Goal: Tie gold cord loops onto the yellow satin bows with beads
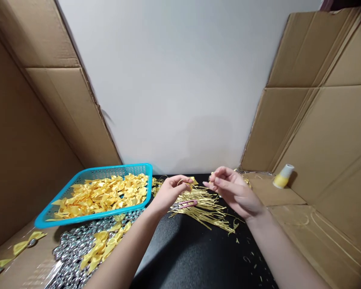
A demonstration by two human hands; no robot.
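Observation:
My left hand is pinched on a small yellow ribbon bow with a thin gold thread looped over it. My right hand is held close to its right, fingers curled and pinching something small and gold that I cannot make out. Both hands hover just above a pile of gold thread pieces on the black mat. A pair of pink-handled scissors lies on that pile, below my left hand.
A blue mesh basket full of yellow bows stands at the left. In front of it lies a heap of silver metal clips with loose yellow bows. A yellow-and-white cup lies at the right. Cardboard walls enclose both sides.

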